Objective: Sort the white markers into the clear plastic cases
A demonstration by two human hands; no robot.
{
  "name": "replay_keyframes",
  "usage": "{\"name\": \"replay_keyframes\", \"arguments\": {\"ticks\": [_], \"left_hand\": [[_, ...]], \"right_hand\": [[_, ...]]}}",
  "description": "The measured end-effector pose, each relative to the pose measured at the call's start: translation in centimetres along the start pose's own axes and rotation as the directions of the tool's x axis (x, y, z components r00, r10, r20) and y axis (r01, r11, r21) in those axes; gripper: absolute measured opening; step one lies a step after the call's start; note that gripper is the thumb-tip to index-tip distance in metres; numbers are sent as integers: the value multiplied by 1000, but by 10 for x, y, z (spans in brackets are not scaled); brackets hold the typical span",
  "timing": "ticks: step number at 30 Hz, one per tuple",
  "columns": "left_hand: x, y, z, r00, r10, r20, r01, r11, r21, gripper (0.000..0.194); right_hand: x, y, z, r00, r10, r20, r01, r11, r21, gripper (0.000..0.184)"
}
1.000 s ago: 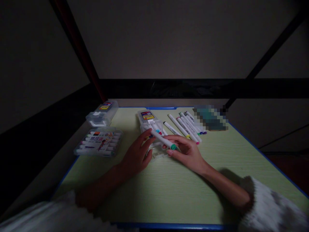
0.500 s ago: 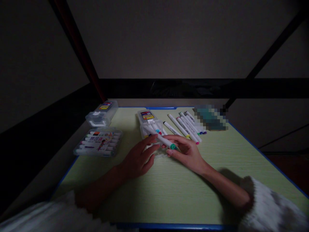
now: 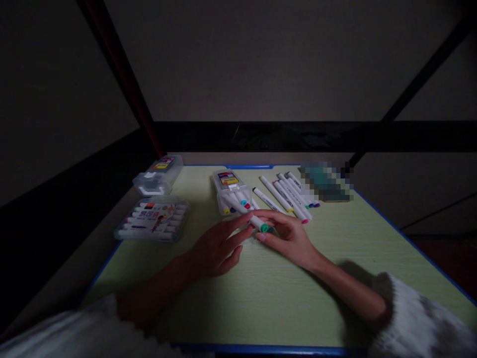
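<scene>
A white marker with a green end (image 3: 258,222) slants between my hands, above the near end of an open clear case (image 3: 228,180). My left hand (image 3: 218,248) has its index and middle fingertips closed on the marker's barrel, with the thumb lower and apart. From the other side, my right hand (image 3: 288,237) curls its fingers and thumb around the green-ended part. Something teal shows behind that end, too small to make out. In the case lie several white markers (image 3: 238,200) with red, blue and yellow ends. A clear flap of it is partly hidden under my hands.
Right of the case, several loose white markers (image 3: 288,194) lie side by side on the pale green table (image 3: 238,303). At the left are a closed clear case (image 3: 158,179) and a flat pack of markers (image 3: 152,220). A blurred-out flat object (image 3: 326,181) lies far right.
The green-ended marker has shifted slightly down and left at its end. My left fingertips have slid a little right along it. My right hand has hardly moved.
</scene>
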State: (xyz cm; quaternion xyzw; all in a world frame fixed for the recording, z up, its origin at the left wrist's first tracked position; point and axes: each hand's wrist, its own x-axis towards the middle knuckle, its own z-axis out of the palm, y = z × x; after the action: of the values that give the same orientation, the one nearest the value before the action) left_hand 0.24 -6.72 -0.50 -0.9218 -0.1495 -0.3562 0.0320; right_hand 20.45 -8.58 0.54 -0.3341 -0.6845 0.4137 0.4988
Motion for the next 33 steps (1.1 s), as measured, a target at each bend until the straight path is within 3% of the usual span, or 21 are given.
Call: {"name": "replay_keyframes", "arguments": {"ticks": [33], "left_hand": [[0, -2, 2, 994, -89, -63, 87, 996, -35, 58]], "right_hand": [[1, -5, 3, 999, -19, 36, 16, 998, 68, 29]]}}
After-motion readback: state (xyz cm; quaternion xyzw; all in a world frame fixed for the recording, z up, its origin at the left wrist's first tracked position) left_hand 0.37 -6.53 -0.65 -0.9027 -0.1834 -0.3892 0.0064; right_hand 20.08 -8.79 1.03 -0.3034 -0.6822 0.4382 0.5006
